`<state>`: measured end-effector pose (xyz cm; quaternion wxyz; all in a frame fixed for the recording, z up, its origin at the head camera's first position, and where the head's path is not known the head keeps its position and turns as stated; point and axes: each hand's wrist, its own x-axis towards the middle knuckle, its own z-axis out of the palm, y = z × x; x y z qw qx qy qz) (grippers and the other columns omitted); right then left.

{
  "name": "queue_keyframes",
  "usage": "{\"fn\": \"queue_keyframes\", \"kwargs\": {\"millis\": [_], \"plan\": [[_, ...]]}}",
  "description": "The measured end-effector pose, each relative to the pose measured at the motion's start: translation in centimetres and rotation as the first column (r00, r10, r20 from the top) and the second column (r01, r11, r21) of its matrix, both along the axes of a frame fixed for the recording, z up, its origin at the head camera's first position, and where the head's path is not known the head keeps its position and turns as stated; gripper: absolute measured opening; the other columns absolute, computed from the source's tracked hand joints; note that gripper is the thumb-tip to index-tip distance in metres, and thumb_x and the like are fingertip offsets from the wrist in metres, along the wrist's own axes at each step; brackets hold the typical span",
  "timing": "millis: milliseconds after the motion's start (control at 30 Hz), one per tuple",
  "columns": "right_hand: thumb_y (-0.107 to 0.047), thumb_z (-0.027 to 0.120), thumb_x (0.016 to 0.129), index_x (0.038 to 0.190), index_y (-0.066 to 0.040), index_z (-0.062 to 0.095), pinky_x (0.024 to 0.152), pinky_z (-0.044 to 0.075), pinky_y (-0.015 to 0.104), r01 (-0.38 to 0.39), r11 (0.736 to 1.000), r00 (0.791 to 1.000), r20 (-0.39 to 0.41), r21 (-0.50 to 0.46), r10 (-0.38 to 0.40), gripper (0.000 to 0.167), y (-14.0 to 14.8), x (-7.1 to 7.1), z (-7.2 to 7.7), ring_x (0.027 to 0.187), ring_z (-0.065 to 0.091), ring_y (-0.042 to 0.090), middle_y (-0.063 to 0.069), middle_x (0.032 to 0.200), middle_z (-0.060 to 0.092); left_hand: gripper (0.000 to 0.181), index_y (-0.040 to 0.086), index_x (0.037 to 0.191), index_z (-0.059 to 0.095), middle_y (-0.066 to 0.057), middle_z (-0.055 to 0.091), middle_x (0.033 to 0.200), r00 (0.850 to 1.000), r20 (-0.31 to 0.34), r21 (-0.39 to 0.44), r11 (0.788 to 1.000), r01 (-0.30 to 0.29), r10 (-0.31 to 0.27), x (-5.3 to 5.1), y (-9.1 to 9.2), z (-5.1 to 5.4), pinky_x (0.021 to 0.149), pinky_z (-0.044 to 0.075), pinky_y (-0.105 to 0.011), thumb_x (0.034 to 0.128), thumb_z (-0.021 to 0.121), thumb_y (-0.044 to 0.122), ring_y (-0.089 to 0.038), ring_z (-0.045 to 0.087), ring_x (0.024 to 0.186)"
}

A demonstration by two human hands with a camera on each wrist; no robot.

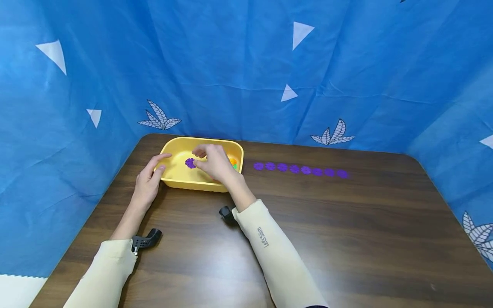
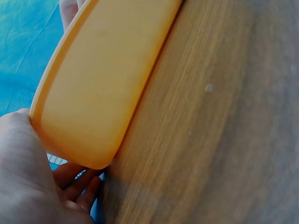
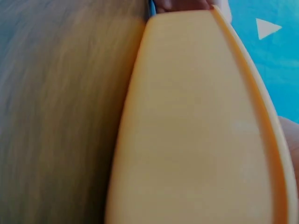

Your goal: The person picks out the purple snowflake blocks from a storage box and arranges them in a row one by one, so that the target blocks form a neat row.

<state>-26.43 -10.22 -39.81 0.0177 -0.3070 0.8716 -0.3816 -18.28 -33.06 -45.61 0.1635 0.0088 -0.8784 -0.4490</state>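
Observation:
A yellow plastic basin [image 1: 192, 185] stands at the back left of the table. My left hand [image 1: 147, 185] holds its left end; in the left wrist view the thumb lies at the rim of the basin [image 2: 98, 88] and the fingers bend beside its outer wall. Over the inside of the basin is my right hand [image 1: 217, 164], thumb and fingers spread apart. A purple snowflake disc [image 1: 190, 163] shows just left of its thumb tip. The basin wall [image 3: 191, 116] hides most of that hand in the right wrist view.
Several purple snowflake discs [image 1: 294, 169] form a row on the table right of the basin. Orange pieces [image 1: 233, 161] and green pieces [image 1: 235, 167] lie at the basin's right end. A blue curtain [image 1: 246, 64] hangs behind the wooden table [image 1: 346, 239].

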Motion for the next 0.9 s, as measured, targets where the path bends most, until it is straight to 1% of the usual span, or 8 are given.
{"fn": "queue_keyframes", "kwargs": {"millis": [67, 167, 233, 333, 400, 467, 767, 900], "plan": [[-0.014, 0.078, 0.096, 0.124, -0.009, 0.075, 0.098, 0.055, 0.026, 0.009, 0.999, 1.000, 0.007, 0.049, -0.009, 0.029, -0.9, 0.1, -0.2, 0.113, 0.070, 0.019, 0.003, 0.121, 0.077, 0.038, 0.022, 0.148, 0.059, -0.014, 0.055, 0.156, 1.000, 0.003, -0.002, 1.000, 0.007, -0.007, 0.0, -0.1, 0.1, 0.117, 0.037, -0.059, 0.1124, 0.046, 0.022, -0.035, 0.049, 0.143], [-0.013, 0.078, 0.096, 0.123, -0.010, 0.077, 0.100, 0.055, 0.028, 0.001, 0.992, 1.000, -0.018, 0.128, 0.001, 0.028, -1.7, 0.0, -0.4, 0.113, 0.069, 0.018, 0.002, 0.121, 0.077, 0.038, 0.024, 0.148, 0.059, -0.012, 0.056, 0.155, 1.000, 0.008, -0.010, 1.000, 0.009, -0.009, -0.1, -0.2, 0.2, 0.117, 0.037, -0.059, 0.1124, 0.046, 0.023, -0.033, 0.049, 0.142], [-0.013, 0.078, 0.096, 0.121, -0.008, 0.077, 0.098, 0.055, 0.030, -0.030, 0.985, 0.998, -0.050, 0.170, 0.039, 0.026, -2.1, -0.1, -0.5, 0.109, 0.068, 0.018, 0.004, 0.118, 0.077, 0.038, 0.024, 0.148, 0.059, -0.012, 0.057, 0.154, 1.000, 0.002, -0.016, 1.000, 0.007, -0.007, -0.1, -0.2, 0.2, 0.115, 0.039, -0.058, 0.1126, 0.046, 0.024, -0.033, 0.051, 0.138], [-0.012, 0.078, 0.095, 0.119, -0.006, 0.078, 0.096, 0.054, 0.029, -0.082, 0.968, 0.990, -0.095, 0.237, 0.108, 0.025, -2.6, -0.2, -0.6, 0.103, 0.066, 0.019, 0.006, 0.115, 0.077, 0.038, 0.023, 0.148, 0.059, -0.013, 0.057, 0.154, 1.000, -0.008, -0.023, 1.000, 0.003, -0.004, 0.0, -0.3, 0.1, 0.113, 0.040, -0.058, 0.1125, 0.046, 0.022, -0.034, 0.052, 0.137], [-0.010, 0.077, 0.094, 0.119, -0.006, 0.079, 0.095, 0.053, 0.027, -0.099, 0.954, 0.984, -0.115, 0.282, 0.136, 0.026, -2.8, -0.2, -0.6, 0.101, 0.066, 0.018, 0.006, 0.114, 0.077, 0.038, 0.022, 0.148, 0.059, -0.014, 0.056, 0.155, 1.000, -0.013, -0.021, 1.000, 0.004, -0.004, 0.1, -0.4, 0.1, 0.113, 0.040, -0.059, 0.1124, 0.047, 0.021, -0.034, 0.052, 0.139], [-0.010, 0.077, 0.093, 0.119, -0.007, 0.079, 0.095, 0.053, 0.025, -0.097, 0.943, 0.981, -0.128, 0.317, 0.144, 0.026, -2.8, -0.2, -0.7, 0.102, 0.066, 0.017, 0.005, 0.115, 0.077, 0.038, 0.022, 0.148, 0.059, -0.014, 0.056, 0.155, 1.000, -0.015, -0.015, 1.000, 0.005, -0.006, 0.1, -0.3, 0.0, 0.115, 0.039, -0.060, 0.1121, 0.047, 0.019, -0.035, 0.049, 0.144], [-0.013, 0.082, 0.092, 0.108, -0.012, 0.081, 0.087, 0.053, 0.026, -0.044, 0.938, 0.987, -0.131, 0.344, 0.095, 0.016, -2.8, 0.1, -1.1, 0.096, 0.063, 0.014, -0.001, 0.110, 0.076, 0.038, 0.023, 0.148, 0.060, -0.012, 0.055, 0.156, 1.000, 0.002, 0.006, 1.000, 0.001, -0.001, 0.2, -0.3, 0.0, 0.118, 0.037, -0.060, 0.1119, 0.047, 0.022, -0.034, 0.047, 0.147], [-0.013, 0.082, 0.091, 0.104, -0.012, 0.081, 0.084, 0.054, 0.027, -0.028, 0.938, 0.987, -0.142, 0.345, 0.081, 0.013, -2.8, 0.1, -1.1, 0.093, 0.063, 0.014, -0.002, 0.107, 0.075, 0.038, 0.022, 0.148, 0.060, -0.011, 0.056, 0.156, 1.000, -0.005, 0.004, 1.000, 0.006, -0.006, 0.1, -0.3, 0.0, 0.116, 0.038, -0.058, 0.1121, 0.047, 0.020, -0.032, 0.050, 0.141]]}}
